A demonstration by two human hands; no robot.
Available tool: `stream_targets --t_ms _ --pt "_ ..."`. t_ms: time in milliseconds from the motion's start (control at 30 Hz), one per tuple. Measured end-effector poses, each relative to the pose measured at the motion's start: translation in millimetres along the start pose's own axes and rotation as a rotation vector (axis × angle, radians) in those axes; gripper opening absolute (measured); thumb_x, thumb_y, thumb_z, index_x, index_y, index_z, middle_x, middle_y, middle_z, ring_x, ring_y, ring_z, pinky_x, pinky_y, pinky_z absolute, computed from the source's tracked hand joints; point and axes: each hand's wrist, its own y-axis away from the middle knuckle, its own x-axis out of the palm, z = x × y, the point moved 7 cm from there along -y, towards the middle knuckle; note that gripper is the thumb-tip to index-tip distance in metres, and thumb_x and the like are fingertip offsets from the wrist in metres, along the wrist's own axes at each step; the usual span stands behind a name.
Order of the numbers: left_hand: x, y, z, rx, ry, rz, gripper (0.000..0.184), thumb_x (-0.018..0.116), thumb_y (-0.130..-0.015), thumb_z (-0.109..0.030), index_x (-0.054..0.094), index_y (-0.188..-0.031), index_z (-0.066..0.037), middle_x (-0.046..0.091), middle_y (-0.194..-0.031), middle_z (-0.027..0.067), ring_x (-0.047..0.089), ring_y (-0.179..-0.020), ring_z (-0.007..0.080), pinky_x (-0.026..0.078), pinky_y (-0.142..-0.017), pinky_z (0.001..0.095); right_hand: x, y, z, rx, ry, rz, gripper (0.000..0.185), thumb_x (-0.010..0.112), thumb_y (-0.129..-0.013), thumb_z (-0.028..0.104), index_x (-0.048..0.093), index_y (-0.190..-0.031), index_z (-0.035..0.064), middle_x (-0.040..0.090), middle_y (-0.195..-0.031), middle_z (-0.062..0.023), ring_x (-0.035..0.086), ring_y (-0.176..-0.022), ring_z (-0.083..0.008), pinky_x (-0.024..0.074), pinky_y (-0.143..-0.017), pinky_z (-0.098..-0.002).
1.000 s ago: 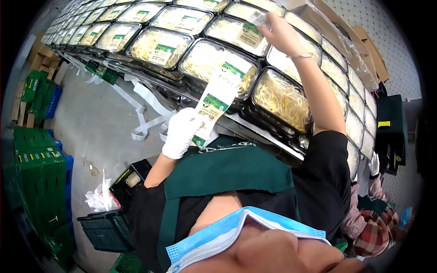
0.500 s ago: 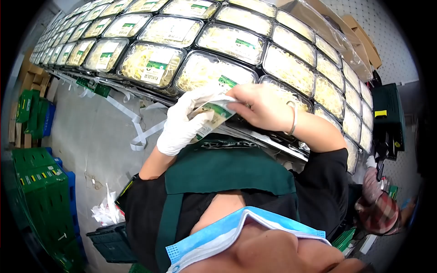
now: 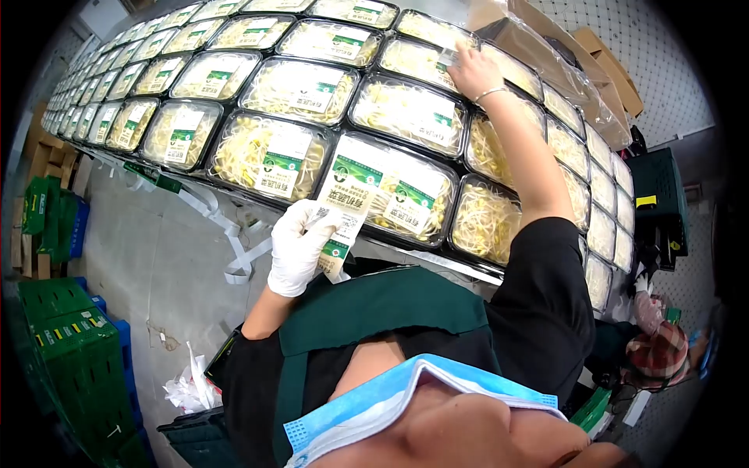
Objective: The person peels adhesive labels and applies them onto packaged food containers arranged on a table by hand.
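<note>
My left hand [image 3: 296, 243], in a white glove, pinches a strip of green and cream labels [image 3: 349, 191] that hangs over the edge of the nearest packs. Bare, with a bracelet at the wrist, my right hand [image 3: 474, 72] reaches to a pack of sprouts [image 3: 421, 59] in a farther row. A label [image 3: 446, 60] shows at its fingertips, against the lid. Rows of black trays with clear lids surround both hands. A labelled pack [image 3: 409, 195] lies beside the strip, and an unlabelled one [image 3: 484, 221] to its right.
Green crates [image 3: 78, 366] stand at the lower left, with white bags [image 3: 191, 388] on the floor nearby. Loose white strapping [image 3: 234, 242] hangs by the table edge. An open cardboard box [image 3: 546, 54] is at the upper right. A co-worker [image 3: 655, 355] is at the lower right.
My right hand has left the label strip and stretched out to a farther pack. My left hand still holds the strip, now extended over the packs. A label now shows on the second-row pack's right side.
</note>
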Motion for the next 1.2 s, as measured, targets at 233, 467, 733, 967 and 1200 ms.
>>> stream_targets --t_ms 233,467,733,967,1200 --pt "4.8 -12.7 8.7 0.193 0.001 0.169 0.032 0.061 -0.075 -0.002 0.052 -0.105 0.001 0.057 -0.095 0.0053 0.053 -0.084 0.0091 0.044 -0.075 0.0234 -158.4 84.2 139.9 -0.387 -1.372 0.530 0.036 0.065 -0.074 0.022 0.051 -0.101 0.0020 0.058 -0.091 -0.0075 0.055 -0.087 -0.0190 0.0430 -0.077 -0.0307" --pt "33.1 -21.5 -37.0 0.258 -0.070 -0.013 0.010 0.060 -0.078 -0.006 0.055 -0.084 0.000 0.056 -0.076 0.0017 0.050 -0.068 0.0051 0.042 -0.062 0.0187 -171.8 91.3 151.7 -0.357 -1.223 0.305 0.014 0.061 -0.075 0.016 0.056 -0.085 0.0072 0.057 -0.066 -0.0104 0.057 -0.058 -0.0271 0.0453 -0.052 -0.0325" --pt "21.4 -30.2 -37.9 0.098 -0.383 0.098 0.007 0.060 -0.077 -0.002 0.058 -0.081 0.002 0.059 -0.071 0.0021 0.052 -0.062 0.0042 0.043 -0.056 0.0182 -42.9 -86.4 -35.5 -0.021 -0.132 -0.078 0.025 0.054 -0.076 0.023 0.050 -0.092 0.0045 0.058 -0.089 -0.0130 0.053 -0.088 -0.0290 0.0443 -0.074 -0.0369" --pt "-10.9 -26.3 -23.6 0.084 -0.126 0.056 0.006 0.057 -0.077 0.003 0.058 -0.083 0.002 0.057 -0.071 0.0008 0.051 -0.064 0.0033 0.042 -0.056 0.0180 38.4 -75.9 -45.6 0.211 0.151 0.054 0.072 0.049 -0.077 0.049 0.021 -0.133 0.0135 0.038 -0.124 -0.0213 0.050 -0.099 -0.0358 0.0393 -0.084 -0.0428" --pt "39.1 14.3 -11.6 0.357 -0.248 0.205 0.026 0.058 -0.075 0.000 0.055 -0.101 0.004 0.060 -0.087 0.0085 0.056 -0.073 0.0103 0.045 -0.066 0.0227 -174.3 101.1 119.6 -0.458 -1.258 0.484 0.033 0.067 -0.072 0.017 0.054 -0.097 0.0015 0.058 -0.084 -0.0075 0.057 -0.076 -0.0175 0.0443 -0.067 -0.0278"
